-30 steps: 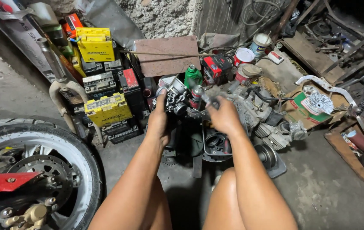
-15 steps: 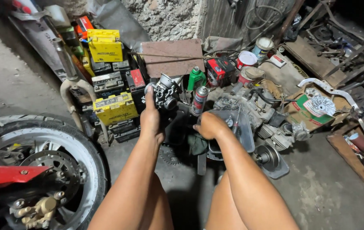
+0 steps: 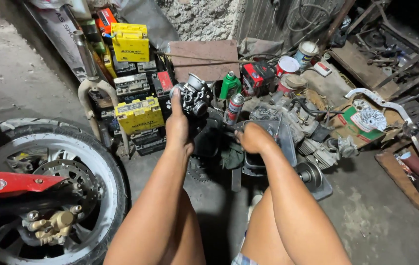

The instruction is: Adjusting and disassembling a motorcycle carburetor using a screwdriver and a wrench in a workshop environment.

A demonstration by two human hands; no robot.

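My left hand (image 3: pixel 177 126) grips a small grey metal carburettor (image 3: pixel 193 97) and holds it up in front of me. My right hand (image 3: pixel 251 138) is closed over the rim of a dark metal tray (image 3: pixel 284 147) on the floor, by a dark tool whose end shows at the knuckles. Whether the fingers hold that tool is hidden. A spray can (image 3: pixel 234 109) and a green bottle (image 3: pixel 229 84) stand just beyond both hands. My bare knees fill the lower middle of the view.
A motorcycle wheel (image 3: pixel 52 181) with a brake disc and gold caliper is at the left. Stacked yellow and black batteries (image 3: pixel 138 114) stand behind the left hand. An engine block (image 3: pixel 312 142), paint tins (image 3: pixel 288 66), a cardboard box (image 3: pixel 354 128) and scrap metal crowd the right.
My left hand has lifted the carburettor higher and a little left. My right hand has dropped from the carburettor down to the tray. The view has shifted slightly right.
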